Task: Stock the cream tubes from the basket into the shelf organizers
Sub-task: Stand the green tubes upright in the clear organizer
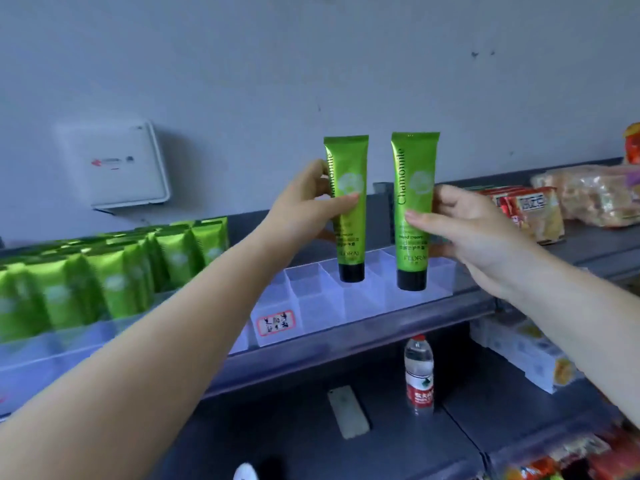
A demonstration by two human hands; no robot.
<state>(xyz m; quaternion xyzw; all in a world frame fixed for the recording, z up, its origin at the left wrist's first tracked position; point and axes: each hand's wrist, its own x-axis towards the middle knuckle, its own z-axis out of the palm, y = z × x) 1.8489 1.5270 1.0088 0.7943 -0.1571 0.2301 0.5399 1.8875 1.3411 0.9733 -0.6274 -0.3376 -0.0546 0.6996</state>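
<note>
**Two bare arms, nothing worn**

Both forearms are bare from where they enter the frame to the fingertips. No sleeve, cuff, watch, bracelet or ring shows on either. The left arm (pixel 166 327) comes in from the lower left corner as a long, smooth, tapering shape, ending in the left hand (pixel 304 206) near the centre. The right arm (pixel 571 313) comes in from the right edge, shorter in view, ending in the right hand (pixel 474 233). Fingernails are short and unpainted.

I face a pale grey wall (pixel 311 64), scuffed with a few dark marks. A white box (pixel 117 164) is mounted on it, just above the grey shelf (pixel 381 320) that runs below.
</note>
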